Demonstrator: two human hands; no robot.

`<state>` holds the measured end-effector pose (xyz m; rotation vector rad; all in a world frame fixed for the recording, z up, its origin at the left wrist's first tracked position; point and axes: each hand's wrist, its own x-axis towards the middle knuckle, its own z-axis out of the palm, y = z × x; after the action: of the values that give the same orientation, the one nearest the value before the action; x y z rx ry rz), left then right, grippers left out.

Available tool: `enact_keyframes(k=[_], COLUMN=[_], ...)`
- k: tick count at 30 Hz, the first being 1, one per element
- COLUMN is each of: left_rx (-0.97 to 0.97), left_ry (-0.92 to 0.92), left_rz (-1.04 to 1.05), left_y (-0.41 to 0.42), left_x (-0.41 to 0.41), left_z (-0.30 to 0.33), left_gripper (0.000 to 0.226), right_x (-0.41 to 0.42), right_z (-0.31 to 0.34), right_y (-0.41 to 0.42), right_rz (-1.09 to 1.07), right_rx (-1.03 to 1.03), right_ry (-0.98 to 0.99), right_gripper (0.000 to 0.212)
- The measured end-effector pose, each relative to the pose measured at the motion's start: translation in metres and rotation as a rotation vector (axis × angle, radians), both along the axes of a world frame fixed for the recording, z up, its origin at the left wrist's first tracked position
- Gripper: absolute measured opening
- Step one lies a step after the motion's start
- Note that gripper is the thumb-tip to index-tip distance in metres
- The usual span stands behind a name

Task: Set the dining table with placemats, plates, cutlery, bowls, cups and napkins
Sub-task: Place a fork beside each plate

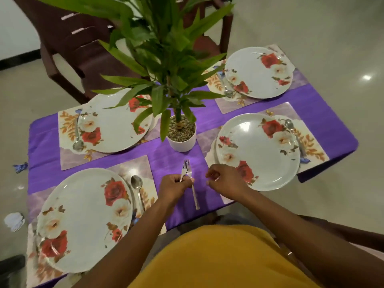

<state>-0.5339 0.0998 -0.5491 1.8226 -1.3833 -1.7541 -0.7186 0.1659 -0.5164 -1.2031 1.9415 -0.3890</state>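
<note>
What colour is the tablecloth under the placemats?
Purple, a plain cloth; the head view shows it best, between the placemats.
</note>
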Motion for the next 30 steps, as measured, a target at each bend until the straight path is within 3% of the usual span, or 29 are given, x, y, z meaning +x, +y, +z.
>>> enact_keyframes(k=[4, 8, 17, 23, 30], left_rx=[0.021, 0.012, -0.039, -0.105, -0.124], left_ry=[-0.027, -0.040, -0.144, -0.343, -0.430], left_rz=[-0.065, -0.058, 0.037, 0.071, 0.231], left_y=[-0.005, -0.006, 0.001, 0.013, 0.023], left_x=[-0.012, -0.029, -0.079, -0.115, -0.134], left_z=[-0.012, -0.022, -0.048, -0.044, -0.035], left_gripper=[0.014, 0.013, 0.012, 0.023, 0.026], right_x=[-0.024, -0.059, -0.170, -0.223, -0.236], right_z=[0.004, 0.009, -0.015, -0.042, -0.056], right_y=[0.005, 0.003, -0.019, -0.031, -0.025], right_rz=[0.029, 0.054, 0.510, 0.792, 0.825], right_rx=[0.039, 0.042, 0.142, 0.108, -0.006], right_ry=[0.253, 0.344, 0.613, 0.658, 0.606], right_gripper=[0.021, 0.040, 0.096, 0.133, 0.137])
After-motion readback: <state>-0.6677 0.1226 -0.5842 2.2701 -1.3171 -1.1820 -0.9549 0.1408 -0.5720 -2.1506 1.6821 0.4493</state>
